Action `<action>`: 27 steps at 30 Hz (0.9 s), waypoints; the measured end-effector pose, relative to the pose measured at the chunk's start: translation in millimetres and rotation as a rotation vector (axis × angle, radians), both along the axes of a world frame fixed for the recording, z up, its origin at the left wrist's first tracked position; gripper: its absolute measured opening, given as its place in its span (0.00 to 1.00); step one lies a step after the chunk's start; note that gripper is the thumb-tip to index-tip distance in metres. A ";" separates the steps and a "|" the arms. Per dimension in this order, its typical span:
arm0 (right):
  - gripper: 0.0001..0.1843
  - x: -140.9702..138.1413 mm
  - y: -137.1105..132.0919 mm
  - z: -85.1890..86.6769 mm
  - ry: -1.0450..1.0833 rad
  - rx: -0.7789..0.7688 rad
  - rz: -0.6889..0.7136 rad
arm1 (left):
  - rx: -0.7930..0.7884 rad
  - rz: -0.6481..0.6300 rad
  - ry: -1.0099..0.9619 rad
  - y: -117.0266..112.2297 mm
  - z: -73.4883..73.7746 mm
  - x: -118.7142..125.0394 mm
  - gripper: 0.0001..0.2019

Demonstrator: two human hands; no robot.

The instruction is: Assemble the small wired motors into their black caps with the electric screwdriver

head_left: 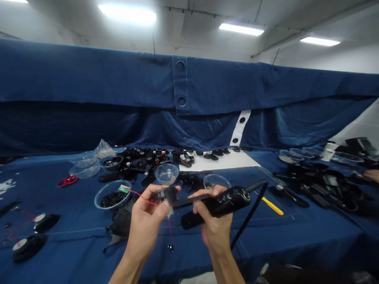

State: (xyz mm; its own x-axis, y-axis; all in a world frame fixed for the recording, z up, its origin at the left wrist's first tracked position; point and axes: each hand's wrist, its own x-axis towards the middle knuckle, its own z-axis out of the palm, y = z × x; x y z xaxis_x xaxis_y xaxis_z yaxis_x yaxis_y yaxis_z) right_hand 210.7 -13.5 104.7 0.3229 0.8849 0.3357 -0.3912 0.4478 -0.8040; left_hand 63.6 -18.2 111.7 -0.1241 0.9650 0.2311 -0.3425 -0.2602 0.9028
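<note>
A blue cloth curtain (89, 79) with grommets hangs across the room under ceiling lights (127, 14), and the same blue cloth covers the worktop (59, 248). A white board (222, 161) lies at the far side of the worktop, with a heap of black plastic parts (142, 157) along its left end. A second black heap (322, 189) lies to the right, and another person's hand (371, 175) shows at the right edge.

Clear plastic bowls stand around the worktop. The nearest to the left hand, a clear bowl (96, 202), is filled with small black pieces, and a green circuit board (124, 189) rests on its rim. Two black discs (29, 246) lie at the left, red scissors (67, 181) lie further back, and a yellow-handled tool (272, 206) lies to the right.

Both hands are raised above the cloth and closed on parts. The left hand (145, 225) pinches a round black cap (166, 194) between thumb and fingers, with a thin red wire (145, 197) running from it and hanging below. The right hand (213, 232) wraps around a black handset (227, 201), whose coiled cord (256, 186) drops away to the right. The cap is held just beside the handset's narrow end, and whether they touch cannot be told.
</note>
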 end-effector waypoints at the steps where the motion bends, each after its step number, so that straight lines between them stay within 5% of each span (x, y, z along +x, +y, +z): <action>1: 0.27 -0.5 1.5 0.6 0.009 -0.011 -0.015 | 0.000 -0.013 0.017 1.4 2.0 0.2 0.12; 11: 0.27 2.9 11.0 5.0 0.038 -0.052 -0.039 | 0.037 -0.116 -0.065 10.1 14.5 -1.4 0.13; 27: 0.31 3.2 16.2 2.4 0.113 -0.159 -0.062 | -0.116 -0.020 -0.178 18.7 29.8 11.2 0.11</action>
